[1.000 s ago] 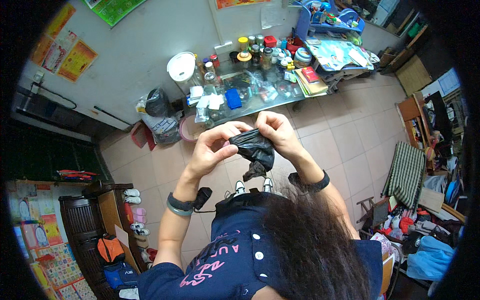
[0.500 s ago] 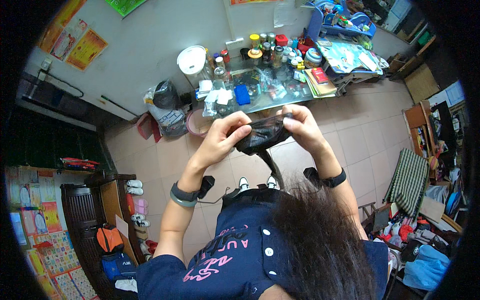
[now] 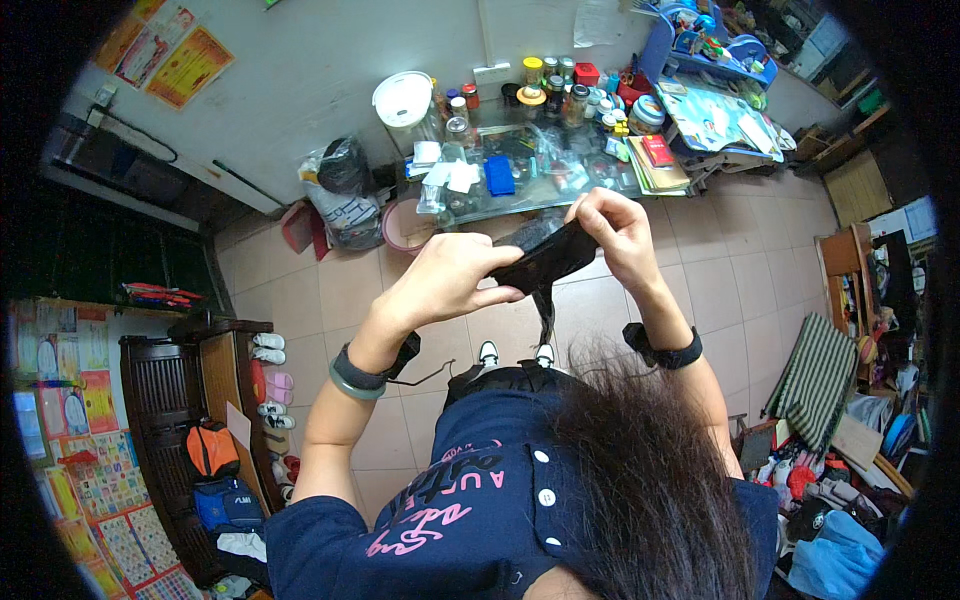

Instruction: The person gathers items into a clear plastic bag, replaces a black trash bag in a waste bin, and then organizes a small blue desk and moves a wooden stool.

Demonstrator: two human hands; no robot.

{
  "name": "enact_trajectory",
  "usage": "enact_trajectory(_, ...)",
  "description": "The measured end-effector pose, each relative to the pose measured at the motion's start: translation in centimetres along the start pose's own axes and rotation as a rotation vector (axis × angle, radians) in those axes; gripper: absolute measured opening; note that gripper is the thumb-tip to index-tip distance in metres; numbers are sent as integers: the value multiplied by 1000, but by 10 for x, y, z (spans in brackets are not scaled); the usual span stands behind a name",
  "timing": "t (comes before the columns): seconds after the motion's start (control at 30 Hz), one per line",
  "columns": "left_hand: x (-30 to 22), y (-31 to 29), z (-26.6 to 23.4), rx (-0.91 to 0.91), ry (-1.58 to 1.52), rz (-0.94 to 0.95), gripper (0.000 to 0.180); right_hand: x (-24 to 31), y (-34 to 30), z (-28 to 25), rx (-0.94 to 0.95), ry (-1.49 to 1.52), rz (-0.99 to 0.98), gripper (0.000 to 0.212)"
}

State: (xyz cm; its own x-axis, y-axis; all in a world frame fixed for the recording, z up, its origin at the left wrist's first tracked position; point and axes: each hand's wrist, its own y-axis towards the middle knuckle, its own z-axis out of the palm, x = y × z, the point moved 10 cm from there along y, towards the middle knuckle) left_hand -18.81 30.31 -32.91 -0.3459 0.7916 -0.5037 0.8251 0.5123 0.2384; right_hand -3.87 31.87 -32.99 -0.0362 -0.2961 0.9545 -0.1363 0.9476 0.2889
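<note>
- A black plastic bag is stretched between the hands, in the air above the floor and on the near side of the counter.
- The left hand has the bag's left end between thumb and fingers; the thumb lies a little apart from the fingers, with plastic between them.
- The right hand is closed in a tight pinch on the upper right corner, higher than the left.
- A narrow tail of dark plastic hangs below, towards the shoes.
- The step in hand looks like spreading the bag along one edge — whether its mouth has parted, I cannot tell.
- The next move, as I judge it, calls for a light, even pull and a finger worked between the layers — thin film like this could tear or slip.
</note>
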Motion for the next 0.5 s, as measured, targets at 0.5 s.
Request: enact_trajectory(0.5, 26, -24, 11, 25, 94, -47, 46, 20, -21, 23, 439, -620, 99, 26)
